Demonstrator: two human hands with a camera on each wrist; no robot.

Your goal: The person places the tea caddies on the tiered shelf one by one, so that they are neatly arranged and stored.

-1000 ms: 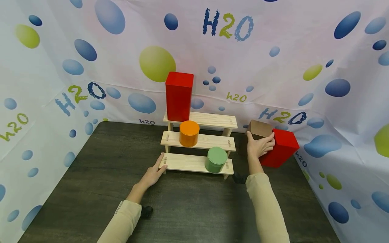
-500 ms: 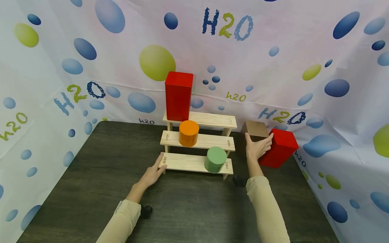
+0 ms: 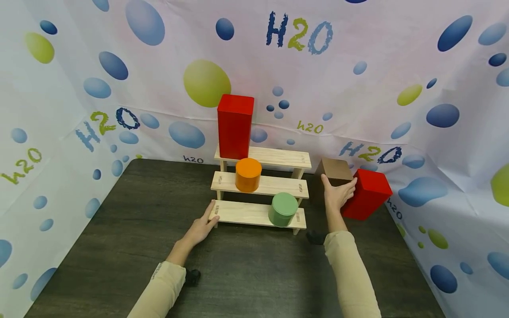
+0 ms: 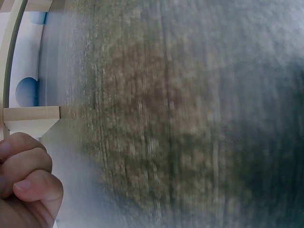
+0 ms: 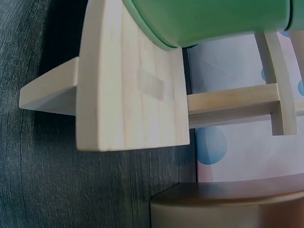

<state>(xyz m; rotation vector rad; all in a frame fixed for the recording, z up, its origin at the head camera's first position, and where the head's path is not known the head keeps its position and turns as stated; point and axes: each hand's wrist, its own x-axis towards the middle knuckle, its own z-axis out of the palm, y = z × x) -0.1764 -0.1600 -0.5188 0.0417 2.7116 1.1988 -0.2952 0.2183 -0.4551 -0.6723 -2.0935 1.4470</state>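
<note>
A three-tier wooden step shelf stands mid-table. At the left end of its lowest step my left hand grips the board; curled fingers show beside the shelf leg in the left wrist view. My right hand holds a brown box from the front, thumb at its left side and fingers at its right. The fingertips overlap a tilted-looking red box beside it. On the shelf are a tall red box at top left, an orange canister in the middle and a green canister at lower right.
A dark wood-grain table lies underneath. Behind it and on both sides hangs a white curtain with blue and green spots. The brown box sits close to the shelf's right end, the curtain just behind.
The brown box has turned and shifted slightly left, away from the red box next to it, mostly in the first half second. My left hand and the shelf have stayed put.
</note>
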